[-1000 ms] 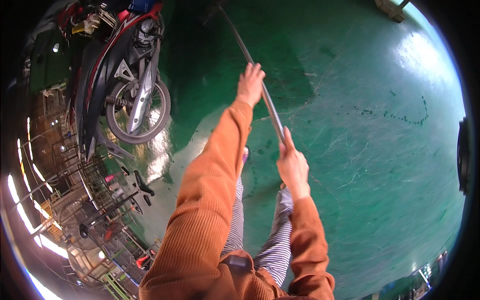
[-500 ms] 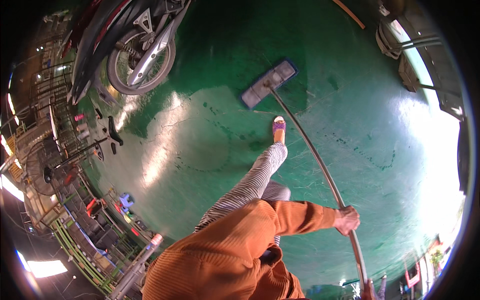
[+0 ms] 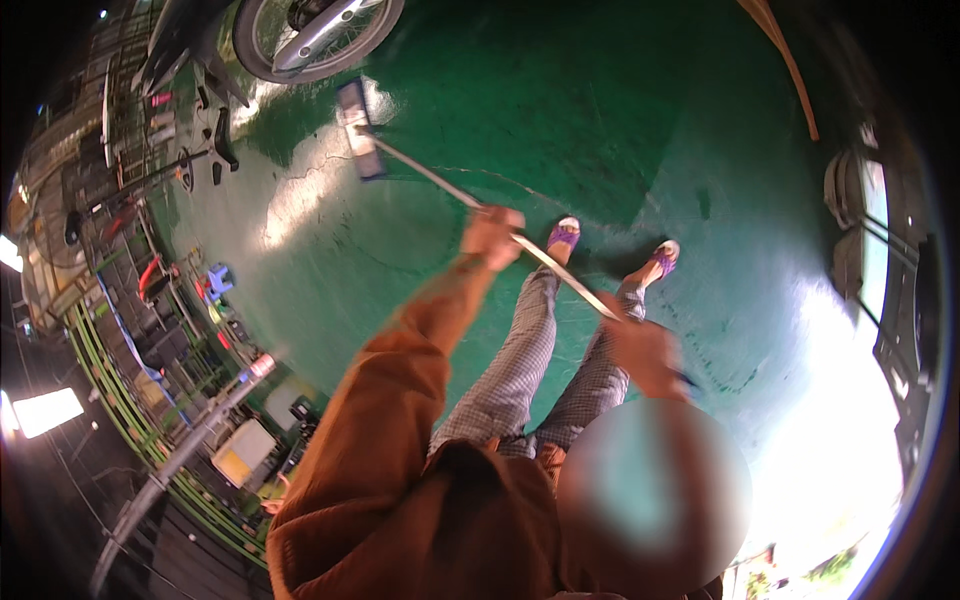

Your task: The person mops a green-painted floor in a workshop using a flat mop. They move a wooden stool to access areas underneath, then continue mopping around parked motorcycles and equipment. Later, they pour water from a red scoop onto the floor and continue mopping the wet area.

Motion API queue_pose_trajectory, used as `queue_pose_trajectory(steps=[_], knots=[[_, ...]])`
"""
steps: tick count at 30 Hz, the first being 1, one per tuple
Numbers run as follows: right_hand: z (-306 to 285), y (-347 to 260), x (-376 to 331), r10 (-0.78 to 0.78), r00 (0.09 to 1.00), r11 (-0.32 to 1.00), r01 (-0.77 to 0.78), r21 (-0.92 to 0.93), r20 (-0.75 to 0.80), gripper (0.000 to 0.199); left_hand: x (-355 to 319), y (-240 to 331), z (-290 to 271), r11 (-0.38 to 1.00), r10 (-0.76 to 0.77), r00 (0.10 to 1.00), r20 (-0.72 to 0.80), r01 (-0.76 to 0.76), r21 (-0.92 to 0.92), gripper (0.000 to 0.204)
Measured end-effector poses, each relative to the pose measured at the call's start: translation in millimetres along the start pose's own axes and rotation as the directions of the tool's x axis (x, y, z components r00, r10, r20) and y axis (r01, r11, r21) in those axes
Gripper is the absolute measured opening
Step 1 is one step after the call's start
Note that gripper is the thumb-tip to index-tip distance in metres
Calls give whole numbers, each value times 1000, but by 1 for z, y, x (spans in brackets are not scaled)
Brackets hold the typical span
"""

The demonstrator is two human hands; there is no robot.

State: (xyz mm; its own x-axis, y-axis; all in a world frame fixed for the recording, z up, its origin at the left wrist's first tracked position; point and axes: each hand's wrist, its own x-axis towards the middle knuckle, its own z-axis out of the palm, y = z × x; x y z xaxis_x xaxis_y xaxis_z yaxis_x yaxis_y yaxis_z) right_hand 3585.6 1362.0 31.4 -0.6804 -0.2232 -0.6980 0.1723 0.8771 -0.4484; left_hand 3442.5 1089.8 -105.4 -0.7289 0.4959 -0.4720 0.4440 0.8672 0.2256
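Observation:
A flat mop [image 3: 430,176] slants across the view, its metal handle running from upper left to lower right. Its rectangular, blue-edged mop head [image 3: 357,135] lies on the glossy green floor below the motorcycle wheel. My left hand [image 3: 492,237] is closed around the middle of the handle. Further along, close to the handle's upper end, my right hand [image 3: 645,350] grips it too, somewhat smeared by motion. Between the two hands the bare handle passes over my legs.
A motorcycle [image 3: 315,40] stands at the upper left, near the mop head. A black-legged stand [image 3: 222,145], a small blue stool [image 3: 217,281] and green metal racks line the left side. A curved wooden strip [image 3: 790,70] lies at the upper right. My feet in purple sandals [image 3: 564,234] are on the floor.
The mop head has swung left toward the motorcycle. My left hand has moved left and up with the handle, and my right hand has come up from the lower edge. Both feet now show.

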Motion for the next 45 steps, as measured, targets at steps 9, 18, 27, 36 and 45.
queue_pose_trajectory(steps=[9,18,27,36,45], knots=[[-48,37,64,-115,979,977,142,156,-170,55,63,-8,26,905,-419,903,-95,408,-118,64],[-279,296,-236,534,749,759,-629,-166,-393,30,153,460,-65,802,241,971,-7,-203,-561,14],[-427,340,-149,-2,239,976,-210,-53,-971,24,319,346,-378,446,-550,668,-501,-272,-852,22],[-320,581,123,529,799,801,-361,478,-285,27,98,95,-345,818,-533,266,-803,404,-409,12],[-279,768,368,666,724,744,-662,91,-179,67,29,259,-281,200,-821,-286,-494,667,-718,31]])
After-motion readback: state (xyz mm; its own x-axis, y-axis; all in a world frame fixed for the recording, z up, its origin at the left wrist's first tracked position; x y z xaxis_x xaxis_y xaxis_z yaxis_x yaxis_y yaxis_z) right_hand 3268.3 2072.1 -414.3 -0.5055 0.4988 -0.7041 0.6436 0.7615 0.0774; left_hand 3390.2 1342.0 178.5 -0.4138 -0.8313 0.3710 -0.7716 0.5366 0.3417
